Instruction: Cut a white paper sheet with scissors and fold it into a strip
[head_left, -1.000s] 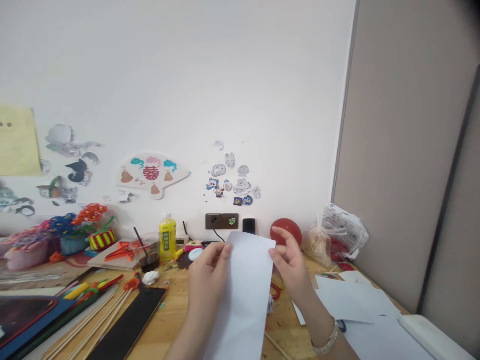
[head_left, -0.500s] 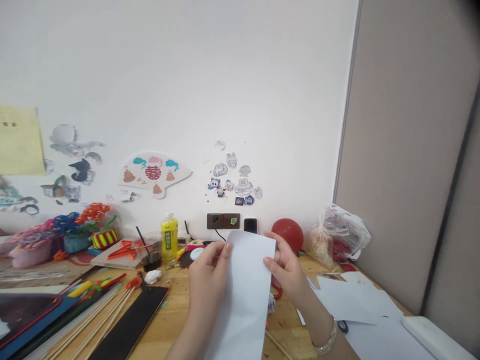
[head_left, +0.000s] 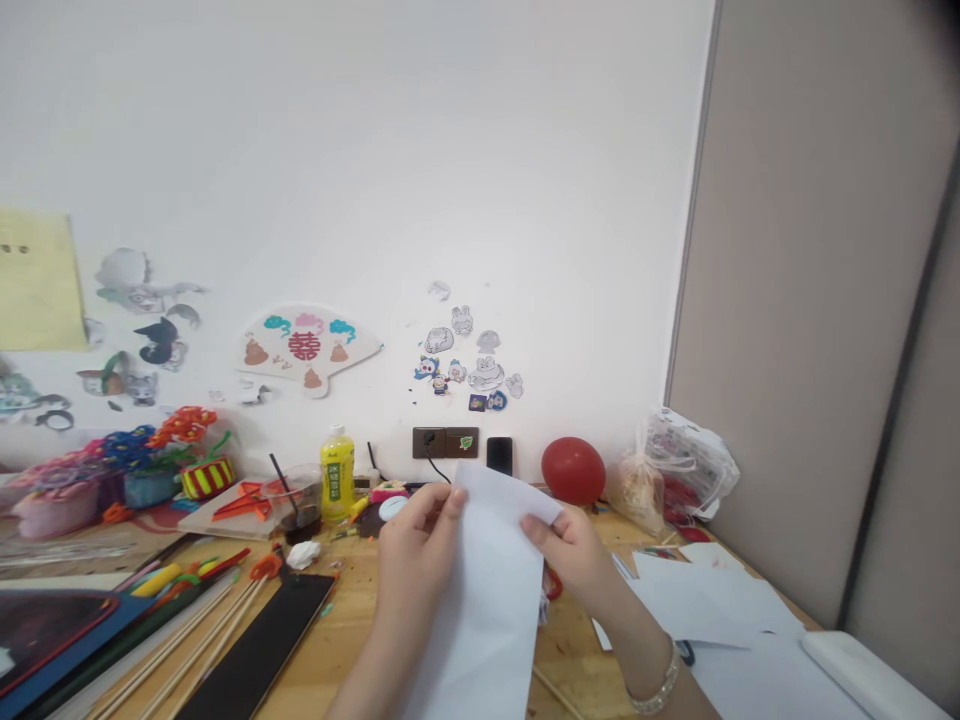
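Observation:
A long white sheet of paper (head_left: 487, 600) hangs between my two hands above the wooden table. My left hand (head_left: 424, 540) pinches its upper left edge, thumb on the near face. At the upper right corner my right hand (head_left: 566, 540) grips the paper with the thumb in front and the fingers curled behind it. The sheet's top edge slopes down toward the right. Behind the paper's right side, part of a red scissors-like handle (head_left: 553, 582) shows; the rest is hidden.
Loose white papers (head_left: 697, 600) lie at the right. A red balloon (head_left: 574, 470), a yellow drink bottle (head_left: 337, 475) and a cup with a straw (head_left: 296, 505) stand along the wall. Wooden sticks (head_left: 202, 640) and a long black slab (head_left: 262, 645) lie at the left.
My right hand has shifted its hold at the corner, its fingers folding in behind the sheet. The paper's upper right corner now dips lower. My left hand stays nearly still.

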